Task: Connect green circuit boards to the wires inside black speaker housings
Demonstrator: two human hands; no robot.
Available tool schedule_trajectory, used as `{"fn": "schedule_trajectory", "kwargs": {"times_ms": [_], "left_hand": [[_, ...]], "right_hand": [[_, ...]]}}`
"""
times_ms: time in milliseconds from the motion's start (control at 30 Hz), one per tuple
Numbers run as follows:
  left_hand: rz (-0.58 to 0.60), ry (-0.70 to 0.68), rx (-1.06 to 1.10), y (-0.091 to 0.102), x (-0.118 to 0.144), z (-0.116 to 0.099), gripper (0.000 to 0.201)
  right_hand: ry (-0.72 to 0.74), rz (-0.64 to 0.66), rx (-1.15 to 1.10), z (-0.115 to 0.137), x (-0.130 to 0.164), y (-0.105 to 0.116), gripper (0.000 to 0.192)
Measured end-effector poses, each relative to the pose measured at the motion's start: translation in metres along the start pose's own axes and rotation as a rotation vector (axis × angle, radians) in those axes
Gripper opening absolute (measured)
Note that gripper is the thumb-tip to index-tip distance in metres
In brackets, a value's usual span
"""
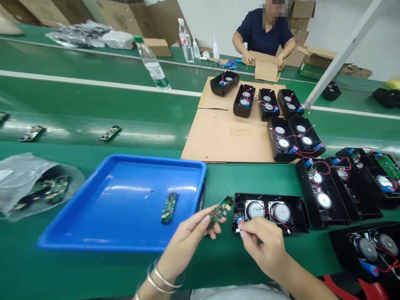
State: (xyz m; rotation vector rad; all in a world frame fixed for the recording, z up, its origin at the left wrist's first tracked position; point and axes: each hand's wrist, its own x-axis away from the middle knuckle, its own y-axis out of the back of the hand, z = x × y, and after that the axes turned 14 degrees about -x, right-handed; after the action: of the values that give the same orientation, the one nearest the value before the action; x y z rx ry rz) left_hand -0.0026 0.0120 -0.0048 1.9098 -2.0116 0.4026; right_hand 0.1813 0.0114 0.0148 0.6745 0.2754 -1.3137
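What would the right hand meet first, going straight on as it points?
Probably the left hand, holding a circuit board; depth is unclear, so the black housing might come first.

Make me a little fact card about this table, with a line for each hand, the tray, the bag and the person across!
Left hand: holding a green circuit board
Right hand: pinching a small white connector by a black case
Blue tray: one loose board inside
Plastic bag: more green boards inside
Person across: both hands on folded cardboard
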Motion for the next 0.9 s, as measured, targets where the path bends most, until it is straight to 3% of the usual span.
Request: {"fn": "schedule_trajectory", "kwargs": {"times_ms": [133,367,567,700,900], "left_hand": [[0.071,-0.005,0.018,-0.017,0.009,0.007,0.034],[0.255,-0.015,0.34,-0.025,0.015,0.005,0.044],[0.367,-0.089,0.418,-0.032,0.014,0.01,0.038],[0.329,-0.127,0.351,-0.032,0.014,0.014,0.038],[0.028,-0.192,0.0,-0.03,0.02,0.015,0.038]], "right_hand": [[-0.043,0.004,0.046,-0.007,0.007,0.005,0.016],[0.098,0.036,0.092,-0.009,0.009,-0.003,0.013],[0.143,0.088,0.087,-0.008,0.012,-0.004,0.011],[0.144,0.107,0.081,-0.007,0.013,-0.004,0.012],[0.046,0.034,0.095,-0.001,0.012,-0.004,0.013]]}}
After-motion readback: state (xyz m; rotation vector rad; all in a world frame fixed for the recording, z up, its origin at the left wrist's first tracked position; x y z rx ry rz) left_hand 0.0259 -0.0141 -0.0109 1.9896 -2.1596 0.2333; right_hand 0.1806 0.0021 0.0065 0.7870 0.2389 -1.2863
